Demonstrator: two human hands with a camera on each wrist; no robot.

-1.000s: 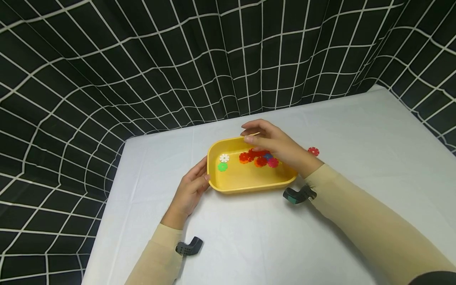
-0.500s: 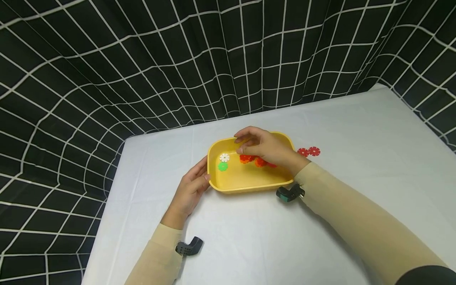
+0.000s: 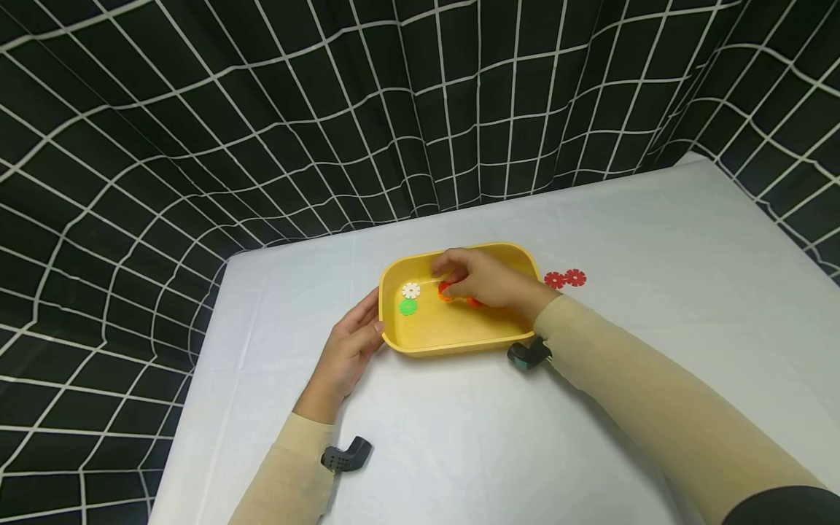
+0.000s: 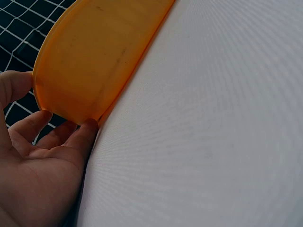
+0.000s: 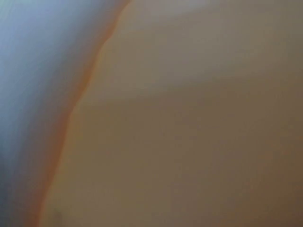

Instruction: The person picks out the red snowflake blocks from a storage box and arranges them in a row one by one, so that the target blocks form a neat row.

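A yellow plastic tray (image 3: 459, 343) lies on the white cloth. At its left end my left hand (image 3: 344, 357) holds it, thumb at the rim and fingertips against the outer wall, as the left wrist view shows (image 4: 47, 156). My right hand (image 3: 482, 277) reaches inside, fingers bent, with thumb and index finger right at a red-orange snowflake building disc (image 3: 445, 291). I cannot tell whether they pinch it. More discs lie partly hidden under this hand. A white disc (image 3: 410, 291) and a green disc (image 3: 408, 307) rest near the left end. The right wrist view is blurred.
Two red snowflake discs (image 3: 565, 278) lie side by side on the white cloth (image 3: 656, 292) right of the tray. A black curtain with white grid lines (image 3: 367, 109) hangs behind and at the sides.
My right hand has moved left and down into the tray, toward the red-orange discs. A second red disc shows beside the first on the cloth. My left hand has stayed on the tray.
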